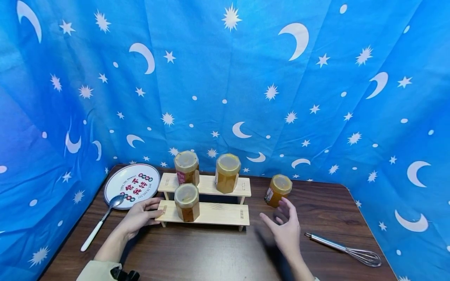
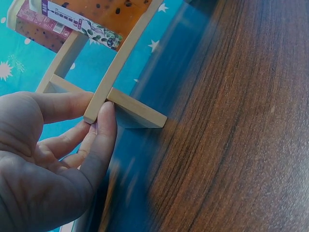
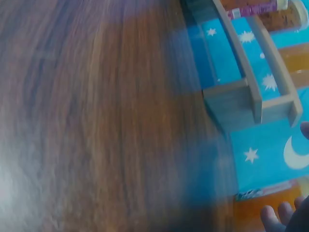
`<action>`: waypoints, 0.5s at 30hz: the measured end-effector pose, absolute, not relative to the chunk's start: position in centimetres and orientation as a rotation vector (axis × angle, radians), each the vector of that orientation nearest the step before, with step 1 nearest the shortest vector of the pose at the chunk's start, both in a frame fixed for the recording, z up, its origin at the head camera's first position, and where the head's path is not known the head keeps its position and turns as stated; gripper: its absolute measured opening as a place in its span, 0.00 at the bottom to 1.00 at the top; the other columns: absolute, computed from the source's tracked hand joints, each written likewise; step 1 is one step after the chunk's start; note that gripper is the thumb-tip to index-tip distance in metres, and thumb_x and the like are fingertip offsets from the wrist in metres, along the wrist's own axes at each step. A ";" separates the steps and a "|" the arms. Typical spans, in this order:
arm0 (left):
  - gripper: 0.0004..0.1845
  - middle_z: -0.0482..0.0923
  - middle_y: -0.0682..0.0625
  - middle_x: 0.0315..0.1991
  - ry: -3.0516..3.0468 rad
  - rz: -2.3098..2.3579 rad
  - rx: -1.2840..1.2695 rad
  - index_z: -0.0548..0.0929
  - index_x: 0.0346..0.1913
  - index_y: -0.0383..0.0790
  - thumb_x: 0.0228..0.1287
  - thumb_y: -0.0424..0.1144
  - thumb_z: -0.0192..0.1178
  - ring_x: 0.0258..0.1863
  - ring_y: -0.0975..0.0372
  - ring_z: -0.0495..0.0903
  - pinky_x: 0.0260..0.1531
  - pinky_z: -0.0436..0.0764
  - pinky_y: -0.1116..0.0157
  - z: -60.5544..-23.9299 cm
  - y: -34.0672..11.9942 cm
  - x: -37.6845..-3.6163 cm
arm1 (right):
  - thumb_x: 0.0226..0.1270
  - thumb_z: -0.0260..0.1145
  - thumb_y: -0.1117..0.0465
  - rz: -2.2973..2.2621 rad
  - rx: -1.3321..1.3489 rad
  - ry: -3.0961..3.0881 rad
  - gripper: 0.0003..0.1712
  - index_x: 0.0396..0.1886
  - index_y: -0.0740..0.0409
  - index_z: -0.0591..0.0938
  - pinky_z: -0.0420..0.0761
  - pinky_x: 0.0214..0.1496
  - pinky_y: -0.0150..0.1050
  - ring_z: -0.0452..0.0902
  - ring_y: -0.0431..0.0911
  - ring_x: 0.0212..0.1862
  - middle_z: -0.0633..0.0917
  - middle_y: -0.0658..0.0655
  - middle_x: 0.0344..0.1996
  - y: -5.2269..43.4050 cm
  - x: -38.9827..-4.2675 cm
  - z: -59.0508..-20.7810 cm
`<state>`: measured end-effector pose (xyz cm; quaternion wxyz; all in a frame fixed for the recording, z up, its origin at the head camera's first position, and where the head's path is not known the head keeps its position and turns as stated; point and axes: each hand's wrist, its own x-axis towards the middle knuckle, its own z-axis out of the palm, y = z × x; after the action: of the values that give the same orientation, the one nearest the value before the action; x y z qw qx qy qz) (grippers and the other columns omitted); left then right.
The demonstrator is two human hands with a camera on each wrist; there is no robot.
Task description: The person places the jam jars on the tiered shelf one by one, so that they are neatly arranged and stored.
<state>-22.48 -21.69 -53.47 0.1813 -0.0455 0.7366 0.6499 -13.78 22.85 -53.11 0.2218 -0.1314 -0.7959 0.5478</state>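
A two-tier wooden rack (image 1: 221,212) stands mid-table. My left hand (image 1: 141,214) pinches the left end of its lower board (image 2: 120,63) between thumb and forefinger. A jar with dark-seeded orange filling (image 1: 187,203) sits on the lower tier, left of its middle. Two more jars stand on the upper tier, one seeded with a pink label (image 1: 187,168), the other golden (image 1: 227,174). Right of the rack, my right hand (image 1: 286,228) has its fingers spread, fingertips close to an amber jar (image 1: 278,190) on the table. In the right wrist view, fingertips (image 3: 273,220) overlap that jar.
At the back left lies a white plate (image 1: 117,177) with red and green print. A spoon (image 1: 93,234) with a white handle leans its bowl on the plate's rim. On the right lies a metal whisk (image 1: 346,248). Blue star-patterned cloth (image 1: 225,78) hangs behind the brown table (image 1: 197,253).
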 end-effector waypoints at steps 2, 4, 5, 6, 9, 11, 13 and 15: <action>0.35 0.71 0.30 0.66 2.083 1.832 -0.131 0.63 0.76 0.26 0.70 0.29 0.64 0.46 0.56 0.85 0.44 0.89 0.58 -53.5 -21.7 -22.5 | 0.53 0.86 0.57 1.501 -0.402 -2.194 0.52 0.74 0.56 0.68 0.83 0.59 0.54 0.75 0.58 0.65 0.76 0.62 0.66 23.3 -14.0 -53.4; 0.35 0.71 0.30 0.66 2.083 1.836 -0.141 0.64 0.75 0.26 0.70 0.29 0.65 0.45 0.56 0.85 0.44 0.90 0.58 -53.5 -21.7 -22.6 | 0.54 0.85 0.56 1.500 -0.424 -2.193 0.53 0.75 0.57 0.66 0.82 0.61 0.58 0.74 0.60 0.66 0.74 0.64 0.67 23.8 -14.3 -53.7; 0.35 0.70 0.29 0.66 2.084 1.834 -0.133 0.63 0.76 0.26 0.70 0.29 0.64 0.46 0.56 0.85 0.44 0.89 0.58 -53.5 -21.7 -22.6 | 0.55 0.85 0.56 1.507 -0.433 -2.189 0.53 0.76 0.57 0.65 0.81 0.61 0.60 0.73 0.61 0.66 0.74 0.65 0.67 24.0 -14.5 -53.8; 0.35 0.70 0.29 0.66 2.083 1.836 -0.124 0.63 0.76 0.25 0.70 0.29 0.65 0.46 0.56 0.85 0.44 0.89 0.58 -53.5 -21.7 -22.6 | 0.56 0.84 0.55 1.506 -0.441 -2.190 0.53 0.76 0.58 0.65 0.81 0.62 0.62 0.73 0.62 0.66 0.73 0.66 0.67 24.2 -14.7 -53.9; 0.36 0.69 0.28 0.66 2.080 1.842 -0.114 0.62 0.76 0.25 0.70 0.29 0.64 0.46 0.56 0.85 0.44 0.90 0.57 -53.5 -21.7 -22.5 | 0.58 0.83 0.56 1.521 -0.461 -2.181 0.53 0.77 0.60 0.62 0.77 0.64 0.65 0.71 0.65 0.67 0.71 0.68 0.68 24.8 -15.6 -54.1; 0.36 0.68 0.27 0.67 2.078 1.843 -0.095 0.61 0.76 0.24 0.70 0.28 0.64 0.46 0.56 0.85 0.44 0.90 0.57 -53.5 -21.7 -22.5 | 0.59 0.83 0.57 1.526 -0.477 -2.173 0.54 0.78 0.60 0.61 0.76 0.66 0.66 0.69 0.66 0.68 0.70 0.69 0.69 25.1 -16.2 -54.2; 0.36 0.68 0.27 0.67 2.077 1.843 -0.095 0.61 0.76 0.24 0.70 0.28 0.64 0.46 0.55 0.85 0.44 0.90 0.57 -53.4 -21.7 -22.5 | 0.59 0.82 0.57 1.526 -0.491 -2.171 0.55 0.78 0.61 0.60 0.73 0.68 0.65 0.68 0.66 0.69 0.69 0.69 0.70 25.5 -16.9 -54.4; 0.35 0.68 0.27 0.67 2.075 1.841 -0.097 0.61 0.76 0.24 0.71 0.28 0.63 0.46 0.55 0.85 0.44 0.90 0.57 -53.4 -21.6 -22.5 | 0.60 0.82 0.56 1.522 -0.500 -2.176 0.55 0.79 0.61 0.58 0.71 0.71 0.65 0.67 0.65 0.69 0.68 0.69 0.71 25.8 -17.5 -54.5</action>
<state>-22.47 -21.65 -53.39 0.1818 -0.0344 0.7351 0.6522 -17.51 25.80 -54.48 0.2180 -0.1806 -0.7859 0.5497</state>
